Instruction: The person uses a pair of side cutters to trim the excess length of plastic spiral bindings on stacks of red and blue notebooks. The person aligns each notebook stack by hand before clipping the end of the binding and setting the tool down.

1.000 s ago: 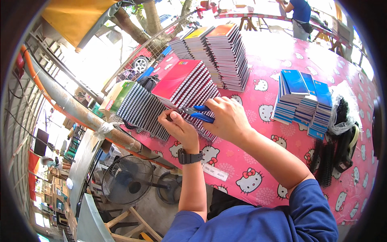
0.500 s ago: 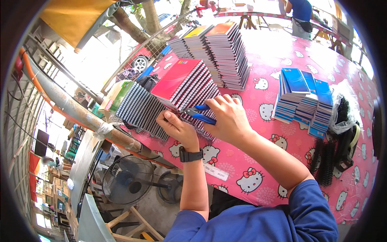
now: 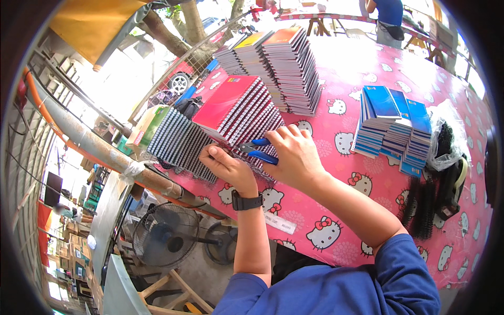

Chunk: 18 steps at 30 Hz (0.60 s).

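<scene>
My right hand (image 3: 295,157) grips a pair of cutting pliers (image 3: 261,155) with blue handles, slightly spread. The metal jaws point left at the lower part of a tall stack of red spiral notebooks (image 3: 228,104), close to the coiled bindings. My left hand (image 3: 231,169), with a black watch on its wrist, is curled at the near corner of that stack, just left of the jaws. Its thumb points up, and the other fingers are partly hidden, so what they pinch does not show. Left of the red stack lies a row of green-covered spiral notebooks (image 3: 177,137), bindings facing up.
Taller notebook stacks (image 3: 289,68) stand behind. On the right are blue notebooks (image 3: 391,126), a clear plastic bag (image 3: 446,118), black binding coils (image 3: 420,207) and a tape dispenser (image 3: 452,194). A metal pipe (image 3: 110,152) borders the pink patterned table; a fan (image 3: 167,233) stands below.
The pliers' handles have spread a little wider in my right hand. Both hands stay at the red stack, and the whole view has shifted slightly.
</scene>
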Tool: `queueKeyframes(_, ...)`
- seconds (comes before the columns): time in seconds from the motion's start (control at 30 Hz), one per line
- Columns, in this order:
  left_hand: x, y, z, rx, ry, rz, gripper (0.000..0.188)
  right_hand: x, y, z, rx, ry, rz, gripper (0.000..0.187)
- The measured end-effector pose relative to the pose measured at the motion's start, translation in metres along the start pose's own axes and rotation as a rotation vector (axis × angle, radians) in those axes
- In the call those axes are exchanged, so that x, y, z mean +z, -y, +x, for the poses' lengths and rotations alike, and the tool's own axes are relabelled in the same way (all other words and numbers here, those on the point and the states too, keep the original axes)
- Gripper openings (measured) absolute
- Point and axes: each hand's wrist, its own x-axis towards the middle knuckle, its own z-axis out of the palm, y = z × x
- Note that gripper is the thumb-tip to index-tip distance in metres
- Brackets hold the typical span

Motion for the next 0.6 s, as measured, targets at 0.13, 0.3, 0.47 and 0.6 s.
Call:
queueKeyframes(0.13, -0.0001, 0.0007, -0.0009, -0.015, 0.010, -0.020, 0.027, -0.0006, -0.0023, 0.0047, 0.083, 0.197, 0.147, 0.033)
queueKeyframes(0.3, 0.0003, 0.0015, 0.0007, -0.008, -0.008, -0.021, 0.026, -0.0006, -0.0053, -0.0019, 0.075, 0.101, 0.151, 0.036)
queueKeyframes(0.47, 0.0010, -0.0006, 0.0004, 0.008, -0.010, -0.026, 0.025, 0.0051, -0.0020, -0.0026, -0.050, 0.030, 0.014, 0.040)
queueKeyframes(0.6, 0.0005, 0.0026, 0.0002, 0.034, -0.009, -0.012, 0.025, 0.0021, -0.0027, 0.0000, 0.102, 0.279, 0.211, 0.038)
